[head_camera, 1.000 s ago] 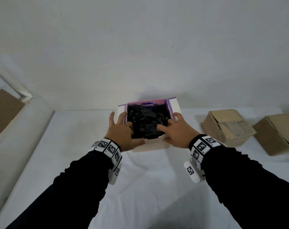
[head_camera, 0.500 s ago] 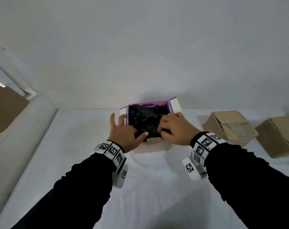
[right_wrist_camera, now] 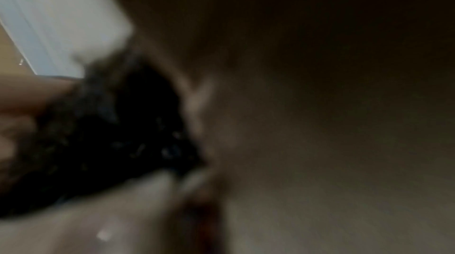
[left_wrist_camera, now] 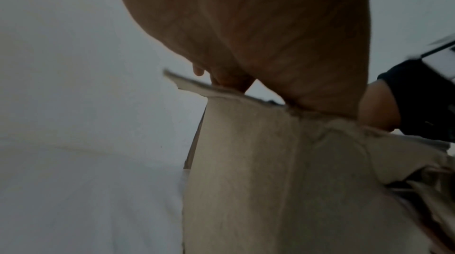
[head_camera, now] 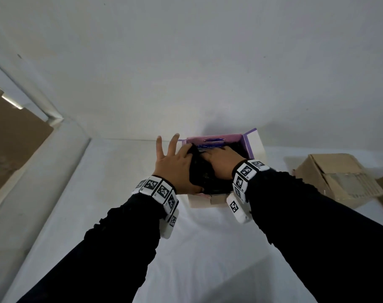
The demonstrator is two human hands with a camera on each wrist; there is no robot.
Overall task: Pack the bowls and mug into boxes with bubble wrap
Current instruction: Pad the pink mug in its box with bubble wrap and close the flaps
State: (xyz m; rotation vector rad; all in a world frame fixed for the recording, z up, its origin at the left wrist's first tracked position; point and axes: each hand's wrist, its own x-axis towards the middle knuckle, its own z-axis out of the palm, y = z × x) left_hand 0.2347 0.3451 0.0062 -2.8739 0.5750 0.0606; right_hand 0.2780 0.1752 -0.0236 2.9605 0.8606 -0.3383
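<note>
Both hands are down in the purple box [head_camera: 252,142] at the table's [head_camera: 120,193] far edge: the left hand [head_camera: 175,166] pinches the black wrap [head_camera: 200,171], outer fingers splayed, and the right hand [head_camera: 222,161] presses it, though its fingers are hidden. Whatever bowl or mug sits underneath can't be seen. The box looks flimsy, so a hard shove could buckle a wall or bunch the padding, leaving crockery bare.

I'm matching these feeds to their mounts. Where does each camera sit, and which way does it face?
Head: worn on the head, looking forward and down at the white-and-purple box on the table; both sleeves, left hand and right hand show.
Left wrist: looks along the palm at the box's outer wall.
Right wrist: blurred; looks along the hand at the black wrap.
Shared: head and left wrist both show the box.
</note>
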